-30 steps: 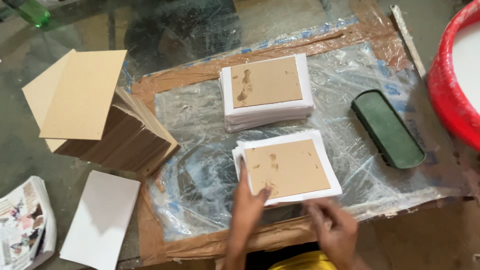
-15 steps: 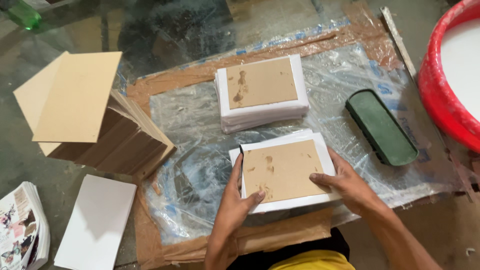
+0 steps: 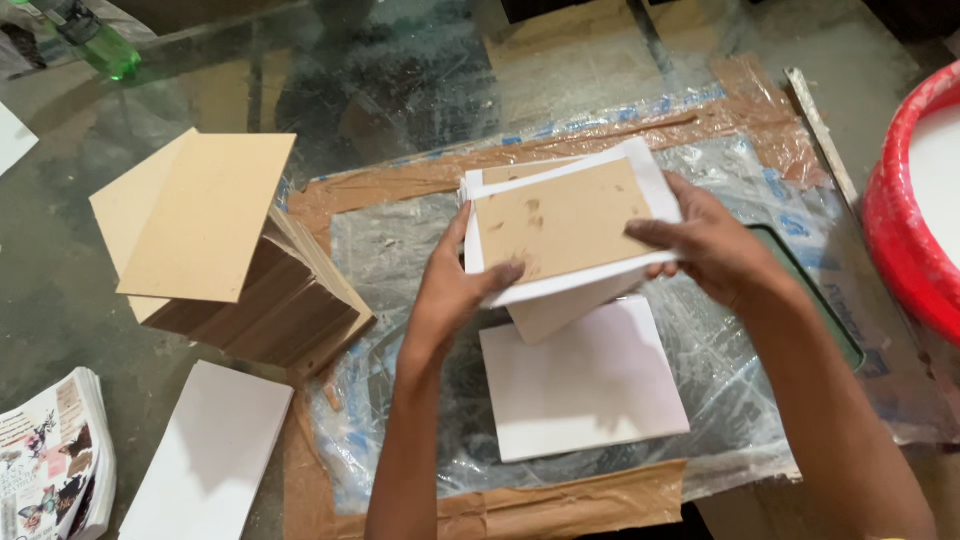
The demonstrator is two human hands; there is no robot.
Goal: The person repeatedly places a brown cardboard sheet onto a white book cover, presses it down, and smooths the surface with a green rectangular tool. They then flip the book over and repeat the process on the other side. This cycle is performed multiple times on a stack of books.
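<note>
Head view: your left hand (image 3: 452, 290) and right hand (image 3: 712, 250) hold a card (image 3: 565, 220), brown board on white paper, lifted above the plastic sheet (image 3: 400, 260). Your left fingers curl around its left edge, thumb along the side, fingertips pressed on the brown face. Your right hand clamps the right edge, thumb on top, the other fingers hidden underneath. The card tilts slightly, its right end higher. More white-edged cards seem to lie behind it, mostly covered, so you cannot tell how many.

Just below the card, a white sheet (image 3: 585, 385) lies flat on the plastic. To your left stands a stack of brown boards (image 3: 235, 270), the top ones fanned and skewed. Near it, lower left, lies a white slab (image 3: 210, 455), and beside that a pile of printed pictures (image 3: 50, 460). A dark green tray (image 3: 815, 290) shows partly under your right wrist. A red tub (image 3: 915, 240) sits at the right edge, and a green bottle (image 3: 105, 50) lies at top left.
</note>
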